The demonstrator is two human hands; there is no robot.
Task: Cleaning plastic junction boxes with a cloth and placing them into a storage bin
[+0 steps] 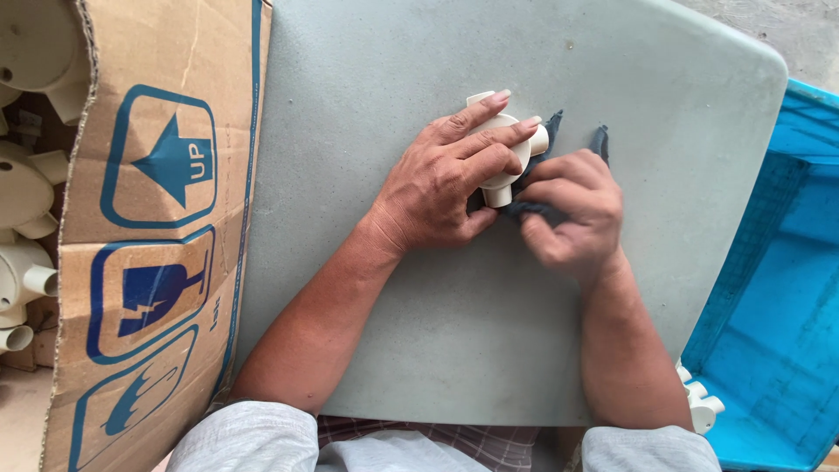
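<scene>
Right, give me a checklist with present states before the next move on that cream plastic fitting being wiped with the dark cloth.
1. Left hand presses the cream plastic pipe fitting onto the grey table top: ok.
2. Right hand grips the dark cloth against the fitting: ok.
3. Fitting's surface clean: cannot tell, fingers cover most of it.
4. Blue plastic crate within reach on the right, a few cream fittings at its near corner: ok.
5. Cardboard box of more fittings at left: ok.
</scene>
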